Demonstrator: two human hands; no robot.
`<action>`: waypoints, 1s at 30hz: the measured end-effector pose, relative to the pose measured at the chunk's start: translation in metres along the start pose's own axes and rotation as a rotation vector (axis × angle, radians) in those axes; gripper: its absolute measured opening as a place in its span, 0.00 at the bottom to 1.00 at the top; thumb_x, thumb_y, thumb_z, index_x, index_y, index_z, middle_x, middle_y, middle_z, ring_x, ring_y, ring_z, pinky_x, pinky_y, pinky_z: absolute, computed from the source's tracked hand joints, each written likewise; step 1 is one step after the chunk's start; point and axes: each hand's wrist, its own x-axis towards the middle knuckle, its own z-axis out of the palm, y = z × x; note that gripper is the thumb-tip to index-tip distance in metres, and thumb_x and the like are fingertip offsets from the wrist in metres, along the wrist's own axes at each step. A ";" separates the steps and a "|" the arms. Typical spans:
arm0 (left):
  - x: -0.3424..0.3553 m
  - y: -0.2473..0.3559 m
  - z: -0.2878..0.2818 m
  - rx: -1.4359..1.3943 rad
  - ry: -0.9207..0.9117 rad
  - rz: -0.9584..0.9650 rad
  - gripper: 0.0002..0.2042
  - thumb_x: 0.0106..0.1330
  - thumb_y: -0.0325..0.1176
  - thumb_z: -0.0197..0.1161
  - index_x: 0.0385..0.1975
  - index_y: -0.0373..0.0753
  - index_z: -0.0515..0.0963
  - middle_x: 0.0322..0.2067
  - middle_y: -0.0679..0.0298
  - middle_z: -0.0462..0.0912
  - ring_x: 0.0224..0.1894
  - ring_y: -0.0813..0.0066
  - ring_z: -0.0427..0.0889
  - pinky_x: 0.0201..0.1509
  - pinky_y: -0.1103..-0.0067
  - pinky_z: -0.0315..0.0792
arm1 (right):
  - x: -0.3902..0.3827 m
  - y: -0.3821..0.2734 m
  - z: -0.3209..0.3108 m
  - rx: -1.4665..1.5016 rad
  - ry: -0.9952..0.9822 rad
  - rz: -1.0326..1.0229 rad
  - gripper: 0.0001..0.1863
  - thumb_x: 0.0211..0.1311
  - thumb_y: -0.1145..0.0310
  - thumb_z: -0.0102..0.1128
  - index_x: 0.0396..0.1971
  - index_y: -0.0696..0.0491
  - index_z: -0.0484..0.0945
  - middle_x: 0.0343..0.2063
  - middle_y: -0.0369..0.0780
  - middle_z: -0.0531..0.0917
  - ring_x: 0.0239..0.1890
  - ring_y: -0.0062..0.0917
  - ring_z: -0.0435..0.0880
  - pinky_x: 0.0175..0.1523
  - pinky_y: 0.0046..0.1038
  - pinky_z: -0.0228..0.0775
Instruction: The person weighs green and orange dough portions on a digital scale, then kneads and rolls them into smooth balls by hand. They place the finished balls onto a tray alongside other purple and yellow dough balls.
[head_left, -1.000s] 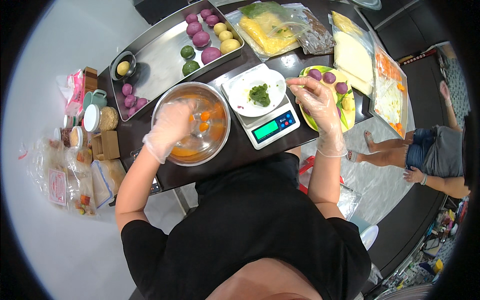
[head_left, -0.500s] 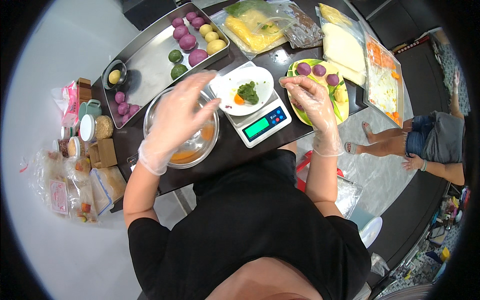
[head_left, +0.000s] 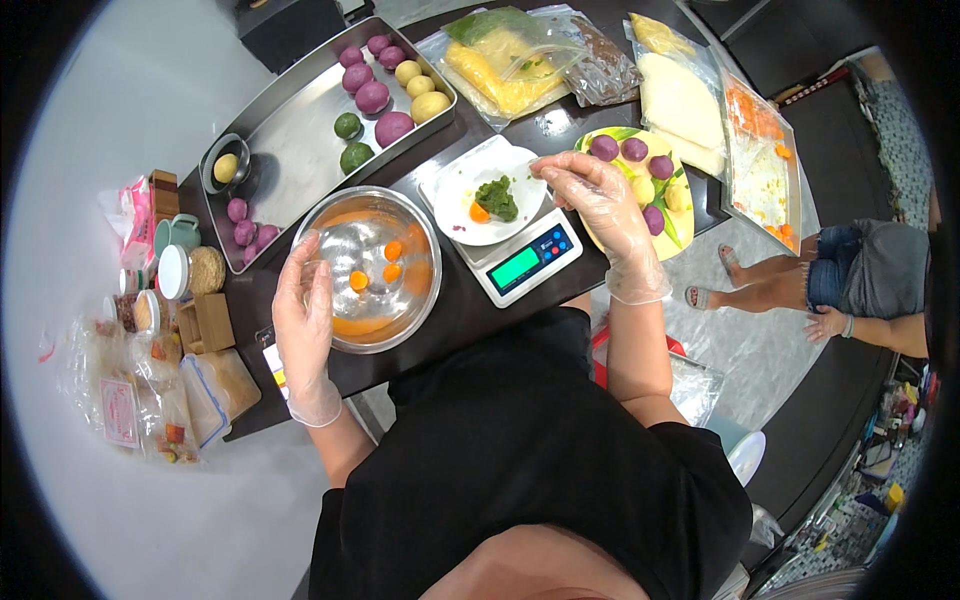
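Steadying the steel bowl [head_left: 368,268] comes first: the left hand [head_left: 303,322], in a thin clear glove, lies against the bowl's near left rim with fingers loosely curved along the metal, not clamped. Inside the bowl sit a few small orange balls [head_left: 372,268], on a smear of orange. The bowl stands on the dark tabletop [head_left: 455,300], just left of the kitchen scale [head_left: 525,262].

On the scale rests a white plate [head_left: 455,190] carrying a lump of green paste [head_left: 497,198] and one small orange piece [head_left: 479,212] touching its left side. The right hand [head_left: 598,192], also gloved, hovers just right of the plate, fingertips drawn together toward the plate's edge; whether anything is pinched between them cannot be told from here.

To do this well, I judge the right hand should add or remove only small bits at the plate and keep its weight off the plate's rim, so the reading stays true. The bowl should be held flat so the balls do not roll.

Beyond the scale lies a yellow-green plate [head_left: 690,215] with purple balls [head_left: 633,152]. A long steel tray [head_left: 290,150] at the far left holds more purple, yellow and green balls. Bags and clear boxes of filling [head_left: 505,60] lie at the far edge, and small jars and packets [head_left: 175,275] crowd the left end. Another person's legs [head_left: 800,280] show to the right, well apart.
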 end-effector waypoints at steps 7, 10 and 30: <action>0.015 -0.010 -0.002 0.040 -0.018 0.039 0.18 0.71 0.31 0.58 0.59 0.33 0.72 0.53 0.56 0.80 0.50 0.72 0.79 0.57 0.76 0.72 | 0.039 0.002 -0.017 -0.211 0.359 -0.189 0.14 0.63 0.66 0.61 0.40 0.61 0.84 0.35 0.40 0.85 0.42 0.23 0.84 0.49 0.25 0.73; 0.017 -0.008 0.000 0.035 -0.035 0.049 0.18 0.71 0.31 0.57 0.59 0.33 0.73 0.53 0.54 0.79 0.50 0.71 0.79 0.58 0.75 0.71 | 0.092 0.011 -0.029 -0.499 0.365 -0.402 0.13 0.60 0.68 0.59 0.40 0.58 0.85 0.43 0.47 0.85 0.47 0.36 0.85 0.53 0.30 0.73; 0.014 -0.014 -0.004 -0.001 0.000 -0.048 0.17 0.72 0.31 0.56 0.58 0.31 0.73 0.53 0.53 0.80 0.50 0.68 0.80 0.58 0.74 0.71 | 0.251 0.056 -0.022 -1.273 0.147 -0.219 0.16 0.49 0.57 0.66 0.32 0.55 0.86 0.35 0.51 0.85 0.41 0.44 0.84 0.49 0.41 0.76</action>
